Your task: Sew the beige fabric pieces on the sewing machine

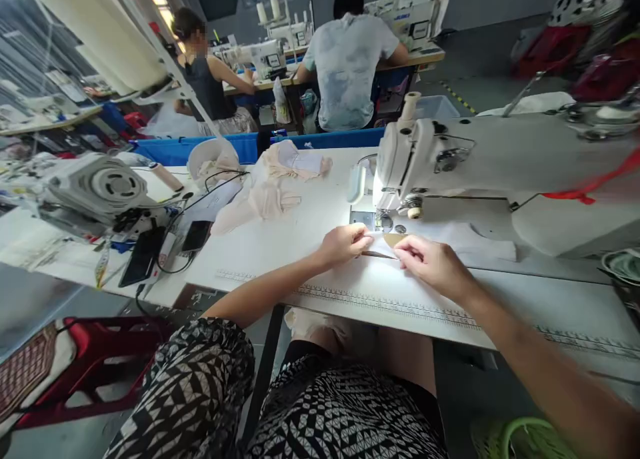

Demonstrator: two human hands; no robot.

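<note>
Just in front of the needle of a white sewing machine (pixel 400 162), my two hands hold a small piece of white fabric (pixel 379 244). My left hand (pixel 345 242) pinches its left side, thumb and fingers pressed together. On the right, my right hand (pixel 425 257) grips the other side near a tan, pointed piece (pixel 395 239) lying against the white cloth. Whether that tan piece is card or cloth I cannot tell. The presser foot (pixel 379 220) stands just behind the fabric. More white fabric (pixel 475 242) lies under the machine arm.
Pale fabric pieces (pixel 263 202) lie on the table left of my hands. Further left are a phone (pixel 143 255), cables, a thread spool (pixel 166 177) and another machine head (pixel 100 189). A printed ruler (pixel 390 305) runs along the front edge. Two people work at machines ahead.
</note>
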